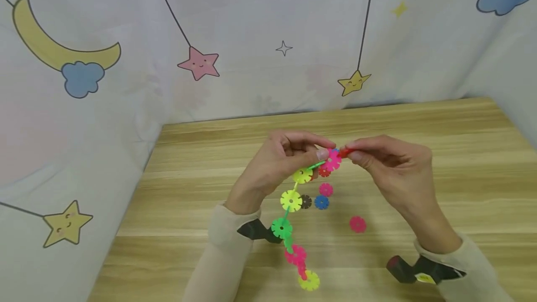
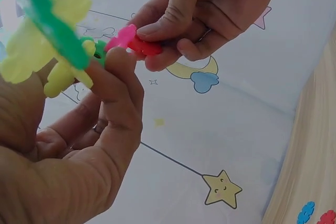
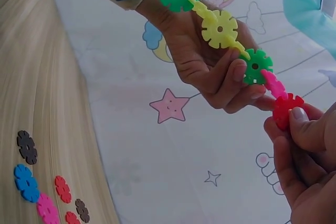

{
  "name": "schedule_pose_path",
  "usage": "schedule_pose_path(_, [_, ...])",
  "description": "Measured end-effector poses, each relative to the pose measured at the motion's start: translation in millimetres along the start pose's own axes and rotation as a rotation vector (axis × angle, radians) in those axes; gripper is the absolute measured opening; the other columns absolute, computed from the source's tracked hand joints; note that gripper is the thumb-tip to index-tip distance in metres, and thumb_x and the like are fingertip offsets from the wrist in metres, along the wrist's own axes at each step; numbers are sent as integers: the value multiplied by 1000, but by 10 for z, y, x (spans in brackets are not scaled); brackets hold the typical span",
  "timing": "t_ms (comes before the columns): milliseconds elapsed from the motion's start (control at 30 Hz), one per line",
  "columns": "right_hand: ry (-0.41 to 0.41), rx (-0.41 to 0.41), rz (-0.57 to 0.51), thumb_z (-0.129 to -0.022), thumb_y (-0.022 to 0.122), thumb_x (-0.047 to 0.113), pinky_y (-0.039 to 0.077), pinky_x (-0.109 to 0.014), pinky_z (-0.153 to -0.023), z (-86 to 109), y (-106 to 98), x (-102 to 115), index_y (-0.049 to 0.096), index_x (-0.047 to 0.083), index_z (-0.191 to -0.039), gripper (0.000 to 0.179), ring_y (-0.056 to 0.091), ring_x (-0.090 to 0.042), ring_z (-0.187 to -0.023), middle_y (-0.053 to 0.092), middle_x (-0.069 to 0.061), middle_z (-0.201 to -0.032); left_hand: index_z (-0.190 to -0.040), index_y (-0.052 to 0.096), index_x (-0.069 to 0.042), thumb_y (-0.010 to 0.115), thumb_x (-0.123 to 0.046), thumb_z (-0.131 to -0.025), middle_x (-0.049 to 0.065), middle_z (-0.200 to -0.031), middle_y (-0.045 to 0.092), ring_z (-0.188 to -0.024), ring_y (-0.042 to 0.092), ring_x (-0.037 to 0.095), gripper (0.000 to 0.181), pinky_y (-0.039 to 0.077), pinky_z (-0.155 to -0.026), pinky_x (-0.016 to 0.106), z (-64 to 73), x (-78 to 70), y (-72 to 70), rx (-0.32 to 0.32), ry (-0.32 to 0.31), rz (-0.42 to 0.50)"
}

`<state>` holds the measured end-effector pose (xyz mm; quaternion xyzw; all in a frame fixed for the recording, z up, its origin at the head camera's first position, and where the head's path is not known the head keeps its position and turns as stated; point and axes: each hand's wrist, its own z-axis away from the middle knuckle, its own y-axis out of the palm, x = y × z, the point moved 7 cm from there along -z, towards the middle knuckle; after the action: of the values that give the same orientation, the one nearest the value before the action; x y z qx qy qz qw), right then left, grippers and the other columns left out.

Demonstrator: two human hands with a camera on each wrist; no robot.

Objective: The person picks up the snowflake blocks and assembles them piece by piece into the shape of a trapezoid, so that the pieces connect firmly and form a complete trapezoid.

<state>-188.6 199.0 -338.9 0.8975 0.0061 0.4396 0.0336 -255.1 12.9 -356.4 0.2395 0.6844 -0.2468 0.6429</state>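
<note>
A chain of notched plastic snowflake discs in yellow, green and pink hangs below my left hand (image 1: 289,157). That hand pinches the pink disc (image 1: 333,160) at the chain's upper end between thumb and fingers. My right hand (image 1: 398,167) pinches a red disc (image 3: 287,109) by thumb and forefinger, its edge against the pink disc. Whether their slots are interlocked I cannot tell. Behind the pink one sits a green disc (image 3: 255,66), followed by a yellow disc (image 3: 220,29). At the chain's lower end is another yellow disc (image 1: 309,281).
Loose discs lie on the wooden table (image 1: 201,190) beneath the hands: a blue disc (image 1: 321,202), a dark disc (image 1: 306,202), a pink disc (image 1: 326,189) and a reddish disc (image 1: 358,224) farther right. A patterned white cloth (image 1: 251,83) stands behind the table.
</note>
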Motion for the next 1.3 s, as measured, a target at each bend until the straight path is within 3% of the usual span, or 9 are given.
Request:
schedule_pose_path(167, [-19,-24,46,-81,71,-32,64,-21,-80,6,12,-1,79,-13,-95,25,82,-10,-86,85,-1,-95,-127,73,3,70,0,-99,2,-86,76,-68,67,20,28,58,-69,26,-28,-3,72,31,42,73])
schedule_pose_path(533, [-59,-107,129,-82,62,-34,64,-20,-77,50,30,6,76,-12,-80,26,81,-5,-80,82,9,-84,-131,62,10,68,13,-95,-9,-76,69,-62,56,11,37,41,-60,22,-48,-50,159,58,164,86])
schedule_pose_path(733, [-84,-116,147,-80,61,-35,63,-19,-77,79,70,7,76,-10,-77,29,79,-4,-78,81,10,-81,-129,64,7,70,12,-94,-8,-75,67,-61,54,12,36,40,-61,23,-27,-69,157,53,175,52])
schedule_pose_path(1033, [-175,-164,27,-80,61,-36,64,-21,-78,160,129,49,75,-14,-77,27,80,-6,-81,82,5,-84,-126,64,8,70,12,-94,-9,-77,68,-62,55,12,32,40,-60,23,65,-96,182,25,179,47])
schedule_pose_path(1300, [-181,-222,184,-81,64,-32,63,-17,-78,177,129,77,75,-13,-75,23,78,0,-78,80,11,-82,-122,66,7,71,10,-94,-3,-76,65,-59,48,17,28,38,-58,24,25,-128,198,-1,207,8])
